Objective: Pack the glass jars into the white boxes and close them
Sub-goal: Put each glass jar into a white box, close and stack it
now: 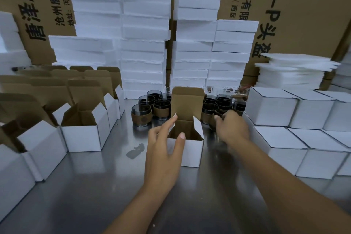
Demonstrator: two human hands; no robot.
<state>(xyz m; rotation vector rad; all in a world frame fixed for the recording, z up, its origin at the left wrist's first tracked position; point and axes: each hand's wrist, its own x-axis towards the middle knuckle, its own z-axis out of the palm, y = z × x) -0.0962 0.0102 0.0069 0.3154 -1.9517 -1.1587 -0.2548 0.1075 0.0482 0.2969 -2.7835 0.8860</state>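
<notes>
The left hand (163,150) is by an open white box (191,154) that stands in the middle of the shiny surface (95,186). Its fingers (167,124) are straight and spread out, not curled round anything. One fingertip touches the small side flap of the box, and the thumb rests at the front rim. The box is just past these fingers, with its tall brown lid flap (187,100) standing straight up at the back. Nothing can be seen inside the box. The right hand (232,129) is on the other side of the box, stretched out to the glass jars (161,108). The jars are dark, each with a brown band round it, and they stand close together just behind the box and right in front of the right fingertips. The right fingers look bent at one of the jars, but this part is blurry, so I cannot tell if they grip it or only touch it. To the left of the left fingers, more open boxes (83,135) stand in rows with their flaps up. To the right of the right fingers, closed white boxes (269,108) are piled in two layers. Far behind both sets of fingers, tall piles of white foam blocks (144,43) stand in front of big brown cartons (303,5), and a pile of thin foam sheets (292,74) sits at the back right.
</notes>
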